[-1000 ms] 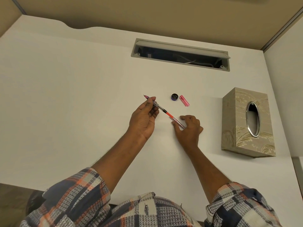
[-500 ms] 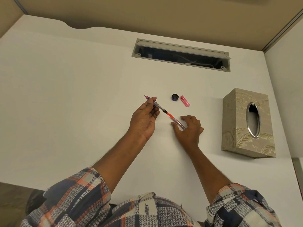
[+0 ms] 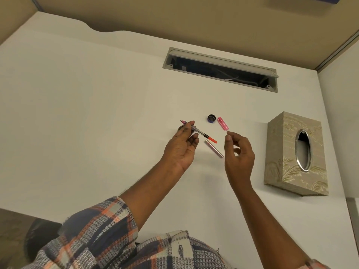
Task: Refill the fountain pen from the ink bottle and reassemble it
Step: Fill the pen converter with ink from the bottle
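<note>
My left hand pinches the pen's front section, nib pointing far left, with a clear converter and an orange-red end sticking out to the right. The pink barrel lies loose on the white desk just below that orange end. My right hand hovers to the right of the barrel, fingers apart and holding nothing. A pink pen cap lies on the desk above my right hand. Beside it sits a small dark round bottle cap. No ink bottle shows in this view.
A patterned tissue box stands at the right. A recessed cable tray with its lid up is set into the desk at the back. A partition wall bounds the right side. My checked sleeves fill the bottom.
The barrel has come off the pen and now lies on the desk. My right hand has let it go and lifted to the right. The left hand has kept the front section.
</note>
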Tool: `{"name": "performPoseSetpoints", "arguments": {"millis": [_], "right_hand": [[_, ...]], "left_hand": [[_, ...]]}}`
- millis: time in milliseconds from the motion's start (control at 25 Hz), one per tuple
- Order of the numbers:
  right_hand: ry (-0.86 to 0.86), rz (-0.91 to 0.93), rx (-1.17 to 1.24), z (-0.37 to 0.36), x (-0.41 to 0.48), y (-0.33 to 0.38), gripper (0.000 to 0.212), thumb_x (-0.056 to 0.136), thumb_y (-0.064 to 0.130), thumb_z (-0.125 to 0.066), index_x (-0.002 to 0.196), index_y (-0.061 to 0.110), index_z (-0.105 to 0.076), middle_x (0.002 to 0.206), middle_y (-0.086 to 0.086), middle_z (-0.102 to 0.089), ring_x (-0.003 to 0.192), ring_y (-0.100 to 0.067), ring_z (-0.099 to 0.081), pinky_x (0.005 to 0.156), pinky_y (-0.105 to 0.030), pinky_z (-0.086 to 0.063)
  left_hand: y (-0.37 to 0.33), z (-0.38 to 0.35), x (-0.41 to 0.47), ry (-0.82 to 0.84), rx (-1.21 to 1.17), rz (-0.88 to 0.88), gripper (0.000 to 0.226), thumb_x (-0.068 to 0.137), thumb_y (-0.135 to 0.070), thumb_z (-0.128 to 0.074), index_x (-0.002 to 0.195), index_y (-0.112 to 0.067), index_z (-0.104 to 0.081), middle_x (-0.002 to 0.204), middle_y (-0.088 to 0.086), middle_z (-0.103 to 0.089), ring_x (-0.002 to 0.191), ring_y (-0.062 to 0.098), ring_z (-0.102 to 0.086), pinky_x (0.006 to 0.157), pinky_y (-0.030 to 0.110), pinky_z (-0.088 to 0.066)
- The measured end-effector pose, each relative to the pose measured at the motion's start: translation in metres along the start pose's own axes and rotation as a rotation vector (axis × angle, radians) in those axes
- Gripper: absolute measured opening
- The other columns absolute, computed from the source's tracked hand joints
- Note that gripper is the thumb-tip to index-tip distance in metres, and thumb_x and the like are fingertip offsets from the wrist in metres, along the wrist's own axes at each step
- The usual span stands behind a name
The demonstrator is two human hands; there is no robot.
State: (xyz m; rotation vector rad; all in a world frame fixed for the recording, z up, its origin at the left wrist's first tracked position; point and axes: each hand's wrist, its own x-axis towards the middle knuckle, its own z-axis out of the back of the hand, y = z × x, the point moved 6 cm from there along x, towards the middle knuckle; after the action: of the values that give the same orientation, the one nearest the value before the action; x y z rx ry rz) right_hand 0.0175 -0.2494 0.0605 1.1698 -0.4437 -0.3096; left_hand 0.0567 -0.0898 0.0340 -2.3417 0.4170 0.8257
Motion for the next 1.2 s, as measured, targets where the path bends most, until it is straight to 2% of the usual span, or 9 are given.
{"name": "performPoseSetpoints", "arguments": {"millis": [120,280,400,560,640,800,960,1080,1200], "right_hand": [[0.150,-0.083,0.060,-0.011,-0.006,0.011,0.020,0.092,0.017,-0.063,0.111,0.015,-0.064,0.091,0.006,-0.068,0.082,-0.002,-0.063,0.072,-0.016,-0.050],[0.186,-0.195,0.159,-0.020,-0.009,0.005,0.020,0.086,0.013,-0.071,0.106,0.015,-0.068,0.089,-0.008,-0.073,0.082,-0.022,-0.071,0.076,-0.035,-0.056],[0.120,-0.281,0.229,-0.021,-0.009,0.002,0.012,0.085,0.007,-0.071,0.096,0.008,-0.071,0.085,-0.014,-0.073,0.075,-0.024,-0.072,0.072,-0.035,-0.058],[0.088,-0.391,0.313,-0.026,-0.008,-0.003,0.012,0.084,0.005,-0.071,0.096,0.004,-0.071,0.085,-0.020,-0.072,0.079,-0.028,-0.071,0.078,-0.036,-0.059],[0.080,-0.408,0.304,-0.028,-0.005,-0.004,0.012,0.084,0.004,-0.071,0.095,0.003,-0.071,0.085,-0.020,-0.072,0.081,-0.032,-0.071,0.080,-0.039,-0.059],[0.103,-0.385,0.194,-0.033,0.002,-0.004,0.010,0.085,0.004,-0.069,0.094,0.004,-0.072,0.080,-0.014,-0.074,0.079,-0.029,-0.072,0.081,-0.040,-0.059],[0.132,-0.329,0.060,-0.039,0.007,0.000,0.008,0.085,0.008,-0.069,0.093,0.009,-0.072,0.077,-0.007,-0.074,0.075,-0.021,-0.073,0.081,-0.041,-0.059],[0.159,-0.271,-0.028,-0.043,0.011,0.007,0.008,0.086,0.009,-0.069,0.092,0.013,-0.071,0.078,-0.003,-0.073,0.074,-0.016,-0.073,0.080,-0.039,-0.059],[0.195,-0.216,-0.119,-0.047,0.015,0.014,0.009,0.085,0.010,-0.069,0.093,0.015,-0.071,0.082,0.001,-0.073,0.076,-0.008,-0.071,0.080,-0.030,-0.058]], "left_hand": [[0.010,-0.003,0.000,-0.002,-0.012,0.046,0.013,0.092,-0.018,-0.056,0.092,-0.014,-0.068,0.089,-0.003,-0.063,0.074,0.009,-0.052,0.070,0.019,-0.048],[0.017,-0.002,0.000,0.013,0.003,0.083,0.014,0.091,-0.018,-0.057,0.097,-0.013,-0.068,0.092,-0.003,-0.064,0.078,0.010,-0.052,0.071,0.020,-0.049],[0.018,0.001,0.000,0.020,0.009,0.097,0.021,0.091,-0.018,-0.058,0.108,-0.010,-0.066,0.091,-0.002,-0.065,0.078,0.011,-0.053,0.072,0.020,-0.048],[0.020,0.006,0.004,0.008,0.065,0.113,0.021,0.088,-0.020,-0.063,0.105,-0.008,-0.066,0.092,0.002,-0.069,0.080,0.013,-0.058,0.071,0.022,-0.051],[0.020,0.012,0.002,-0.002,0.223,0.105,0.018,0.087,-0.020,-0.065,0.100,-0.008,-0.068,0.088,0.003,-0.070,0.078,0.013,-0.061,0.069,0.023,-0.052],[-0.001,0.034,-0.001,-0.100,0.658,-0.130,0.008,0.082,-0.015,-0.070,0.088,-0.010,-0.073,0.078,-0.002,-0.069,0.065,0.005,-0.059,0.061,0.016,-0.048],[-0.049,0.061,0.005,-0.264,0.847,-0.481,0.013,0.073,-0.021,-0.077,0.085,-0.021,-0.073,0.080,-0.008,-0.064,0.059,0.006,-0.051,0.063,0.016,-0.042],[-0.072,0.063,0.019,-0.186,0.990,-0.635,0.030,0.067,-0.023,-0.082,0.095,-0.027,-0.070,0.094,-0.007,-0.061,0.075,0.009,-0.053,0.066,0.009,-0.040],[-0.075,0.049,0.034,-0.016,1.091,-0.608,0.040,0.064,-0.022,-0.084,0.101,-0.028,-0.070,0.103,-0.007,-0.062,0.092,0.012,-0.055,0.070,0.013,-0.039]]}}
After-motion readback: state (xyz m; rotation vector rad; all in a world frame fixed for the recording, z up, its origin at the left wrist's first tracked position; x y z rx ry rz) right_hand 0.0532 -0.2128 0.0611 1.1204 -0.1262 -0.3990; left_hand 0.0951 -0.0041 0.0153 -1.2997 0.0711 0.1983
